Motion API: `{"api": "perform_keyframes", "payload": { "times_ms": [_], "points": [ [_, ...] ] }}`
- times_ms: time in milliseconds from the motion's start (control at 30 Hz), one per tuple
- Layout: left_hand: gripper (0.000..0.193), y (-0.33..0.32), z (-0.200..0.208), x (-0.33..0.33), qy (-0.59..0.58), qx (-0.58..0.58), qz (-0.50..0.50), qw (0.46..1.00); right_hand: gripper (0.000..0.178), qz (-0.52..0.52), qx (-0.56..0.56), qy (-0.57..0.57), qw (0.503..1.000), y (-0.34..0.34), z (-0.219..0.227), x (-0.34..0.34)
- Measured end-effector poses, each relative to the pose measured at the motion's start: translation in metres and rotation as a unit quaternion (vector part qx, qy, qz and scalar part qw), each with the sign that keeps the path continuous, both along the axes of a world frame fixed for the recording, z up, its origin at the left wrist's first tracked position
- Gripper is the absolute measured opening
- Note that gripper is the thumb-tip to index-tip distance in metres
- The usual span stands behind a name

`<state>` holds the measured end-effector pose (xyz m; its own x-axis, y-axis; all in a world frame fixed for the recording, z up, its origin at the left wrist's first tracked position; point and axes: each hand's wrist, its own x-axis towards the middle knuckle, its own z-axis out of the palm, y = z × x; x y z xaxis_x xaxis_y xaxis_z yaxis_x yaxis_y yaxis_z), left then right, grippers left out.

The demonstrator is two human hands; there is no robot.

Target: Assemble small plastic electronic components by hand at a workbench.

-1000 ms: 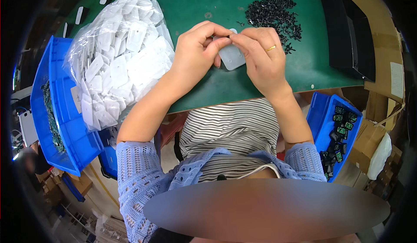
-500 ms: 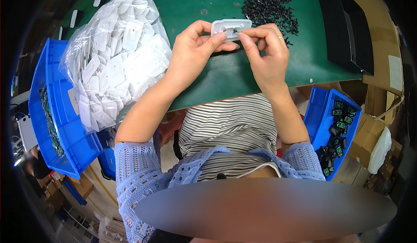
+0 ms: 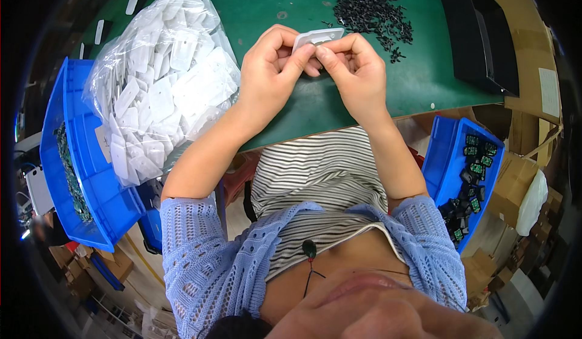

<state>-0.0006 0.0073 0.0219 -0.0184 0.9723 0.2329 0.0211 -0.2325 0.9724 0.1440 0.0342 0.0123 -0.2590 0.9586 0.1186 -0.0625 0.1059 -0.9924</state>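
Both my hands hold a small white plastic cover above the green table. My left hand grips its left end, thumb on the near side. Closed on the right part of it is my right hand, its thumb pressed close to the left thumb. The cover is tilted, and the two thumbs hide most of its inner side. Beyond my right hand lies a loose heap of small black parts. Left of my left hand stands a clear bag full of similar white covers.
A black open box and cardboard stand at the right. A blue bin at lower right holds black pieces with green circuit boards. Another blue bin with green boards is at the left. White-faced black pieces lie at far left.
The white cover has tipped so its inner side shows less. My right hand has moved left, bringing its thumb next to the left one.
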Motion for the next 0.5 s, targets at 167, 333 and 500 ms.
{"api": "perform_keyframes", "payload": {
  "times_ms": [167,333,500],
  "points": [
    [0.011,-0.002,0.006,-0.003,-0.124,-0.105,-0.056,0.985,0.026,-0.154,0.141,-0.092,0.974,0.002,0.004,0.009],
    [0.011,-0.006,0.012,-0.004,-0.085,-0.106,-0.08,0.987,0.023,0.021,0.024,-0.007,0.999,0.004,0.008,0.013],
    [0.02,0.0,0.007,0.004,0.044,-0.155,-0.046,0.986,0.02,0.044,-0.092,0.013,0.995,0.007,0.009,0.026]
  ]
}}
